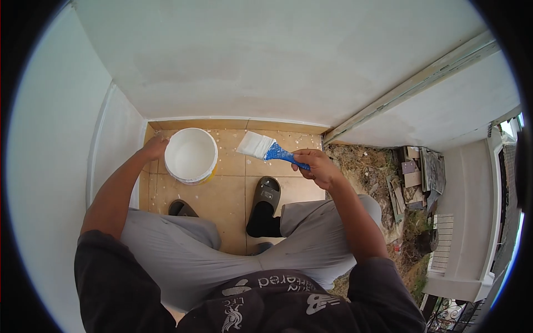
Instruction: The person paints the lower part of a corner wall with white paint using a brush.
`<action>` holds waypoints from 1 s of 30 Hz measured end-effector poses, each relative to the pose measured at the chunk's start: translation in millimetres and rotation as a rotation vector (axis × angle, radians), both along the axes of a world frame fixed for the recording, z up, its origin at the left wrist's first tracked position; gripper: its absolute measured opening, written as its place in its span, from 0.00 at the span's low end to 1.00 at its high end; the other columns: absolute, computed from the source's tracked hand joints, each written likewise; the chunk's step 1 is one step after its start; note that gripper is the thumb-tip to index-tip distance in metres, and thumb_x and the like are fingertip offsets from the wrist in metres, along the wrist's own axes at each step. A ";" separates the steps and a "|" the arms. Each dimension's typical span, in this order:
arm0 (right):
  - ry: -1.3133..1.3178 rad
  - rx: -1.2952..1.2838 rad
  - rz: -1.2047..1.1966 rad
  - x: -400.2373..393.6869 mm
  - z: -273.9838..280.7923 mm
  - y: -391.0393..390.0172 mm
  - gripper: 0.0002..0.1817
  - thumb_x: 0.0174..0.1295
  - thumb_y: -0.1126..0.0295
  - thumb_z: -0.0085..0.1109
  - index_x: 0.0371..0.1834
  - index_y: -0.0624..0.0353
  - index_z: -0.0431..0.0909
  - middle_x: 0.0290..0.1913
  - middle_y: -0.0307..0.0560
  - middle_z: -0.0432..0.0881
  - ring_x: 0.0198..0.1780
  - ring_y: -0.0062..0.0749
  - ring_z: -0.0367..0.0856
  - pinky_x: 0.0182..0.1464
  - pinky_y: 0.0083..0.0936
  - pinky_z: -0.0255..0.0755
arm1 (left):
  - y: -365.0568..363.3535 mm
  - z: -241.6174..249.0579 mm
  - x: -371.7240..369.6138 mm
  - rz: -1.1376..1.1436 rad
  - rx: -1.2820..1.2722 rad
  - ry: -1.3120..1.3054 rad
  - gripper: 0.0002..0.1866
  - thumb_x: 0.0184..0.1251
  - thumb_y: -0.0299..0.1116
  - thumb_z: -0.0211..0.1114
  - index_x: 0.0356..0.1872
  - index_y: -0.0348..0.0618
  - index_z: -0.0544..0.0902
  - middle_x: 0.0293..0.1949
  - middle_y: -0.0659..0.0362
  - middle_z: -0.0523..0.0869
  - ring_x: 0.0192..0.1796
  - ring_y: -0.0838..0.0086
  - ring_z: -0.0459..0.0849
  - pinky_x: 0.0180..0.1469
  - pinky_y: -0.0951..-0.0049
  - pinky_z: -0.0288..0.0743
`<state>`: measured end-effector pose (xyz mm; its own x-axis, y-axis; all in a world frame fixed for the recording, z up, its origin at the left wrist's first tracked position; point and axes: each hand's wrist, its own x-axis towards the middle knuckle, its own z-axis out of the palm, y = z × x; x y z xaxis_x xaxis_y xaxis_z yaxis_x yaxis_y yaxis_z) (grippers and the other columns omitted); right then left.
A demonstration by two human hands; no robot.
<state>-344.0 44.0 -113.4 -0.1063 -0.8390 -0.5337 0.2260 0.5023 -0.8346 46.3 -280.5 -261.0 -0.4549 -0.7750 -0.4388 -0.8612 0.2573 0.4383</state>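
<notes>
A wide paint brush (271, 150) with a blue handle and white, paint-covered bristles is in my right hand (316, 166), whose fingers wrap round the handle's end. Its bristles point left, above the tiled floor. To the left, a round white bucket (191, 156) with whitish contents or a white inside stands on the tiles. My left hand (154, 147) is at the bucket's upper left edge with its fingers closed; whether they grip the rim is hard to make out.
White walls (239, 61) rise ahead and at the left. White spots dot the tan tiled floor (227, 194). My sandalled feet (264, 208) are below the bucket and brush. At the right lie dry grass, boards (412, 178) and a dark pot (426, 242).
</notes>
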 end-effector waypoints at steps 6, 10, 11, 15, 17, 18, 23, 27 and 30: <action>0.022 -0.061 -0.195 -25.3 -17.1 5.6 0.08 0.67 0.67 0.54 0.35 0.60 0.78 0.26 0.37 0.76 0.15 0.14 0.56 0.17 0.16 0.48 | 15.2 -7.7 1.5 0.233 0.409 0.168 0.27 0.75 0.43 0.48 0.68 0.36 0.63 0.58 0.45 0.78 0.57 0.55 0.80 0.52 0.54 0.81; -0.068 -0.134 -0.332 -24.3 -17.2 -13.3 0.08 0.67 0.67 0.54 0.38 0.60 0.77 0.28 0.38 0.77 0.17 0.14 0.58 0.18 0.15 0.50 | 8.5 -15.9 2.1 0.189 0.436 0.131 0.24 0.71 0.32 0.53 0.66 0.37 0.65 0.56 0.48 0.79 0.53 0.59 0.83 0.48 0.56 0.83; -0.085 -0.128 -0.337 -31.0 -16.4 -12.0 0.08 0.67 0.67 0.54 0.39 0.61 0.77 0.29 0.39 0.77 0.17 0.14 0.59 0.19 0.15 0.50 | 7.6 -15.0 -1.4 0.200 0.428 0.145 0.24 0.70 0.29 0.53 0.66 0.37 0.65 0.56 0.48 0.79 0.52 0.59 0.83 0.47 0.57 0.84; -0.094 -0.147 -0.411 -40.5 2.4 -2.4 0.08 0.68 0.68 0.52 0.41 0.61 0.76 0.29 0.40 0.77 0.17 0.14 0.58 0.19 0.15 0.50 | 18.2 -3.2 -1.3 0.239 0.427 0.169 0.23 0.66 0.23 0.55 0.62 0.36 0.68 0.53 0.48 0.80 0.49 0.61 0.84 0.44 0.59 0.85; -0.101 -0.162 -0.440 -45.3 6.1 2.2 0.08 0.68 0.68 0.52 0.41 0.61 0.76 0.29 0.39 0.77 0.17 0.14 0.57 0.18 0.15 0.50 | 15.8 -7.8 3.7 0.253 0.428 0.171 0.22 0.65 0.21 0.56 0.60 0.35 0.69 0.52 0.47 0.80 0.48 0.60 0.85 0.43 0.59 0.86; -0.103 -0.169 -0.455 -48.4 7.9 4.8 0.08 0.68 0.68 0.52 0.42 0.61 0.76 0.29 0.39 0.77 0.17 0.13 0.57 0.18 0.15 0.50 | 18.2 -6.4 3.9 0.259 0.424 0.170 0.21 0.64 0.21 0.56 0.59 0.35 0.69 0.51 0.47 0.80 0.48 0.60 0.85 0.43 0.59 0.86; -0.100 -0.186 -0.473 -54.1 13.7 13.5 0.07 0.68 0.68 0.52 0.39 0.60 0.76 0.28 0.38 0.77 0.17 0.13 0.57 0.18 0.15 0.49 | 37.4 7.0 -2.8 0.337 0.500 0.170 0.20 0.63 0.20 0.59 0.56 0.35 0.67 0.49 0.48 0.77 0.47 0.60 0.84 0.43 0.60 0.87; -0.097 -0.193 -0.410 -50.2 13.4 12.9 0.07 0.69 0.68 0.52 0.36 0.59 0.76 0.27 0.38 0.77 0.16 0.13 0.57 0.18 0.15 0.49 | 56.1 12.7 -4.7 0.348 0.519 0.168 0.23 0.63 0.19 0.59 0.59 0.31 0.64 0.52 0.45 0.75 0.47 0.58 0.84 0.42 0.61 0.87; -0.099 -0.196 -0.349 -44.4 16.1 10.2 0.08 0.69 0.67 0.53 0.33 0.58 0.76 0.27 0.37 0.77 0.16 0.13 0.56 0.18 0.16 0.49 | 69.8 6.5 0.1 0.349 0.548 0.191 0.24 0.63 0.19 0.61 0.58 0.30 0.63 0.52 0.45 0.75 0.49 0.59 0.83 0.44 0.62 0.88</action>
<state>-388.4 54.2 -97.3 -0.3588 -0.8483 -0.3895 0.4390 0.2149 -0.8724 46.3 -210.6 -254.5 -0.3271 -0.5792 -0.7467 -0.7480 -0.3242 0.5791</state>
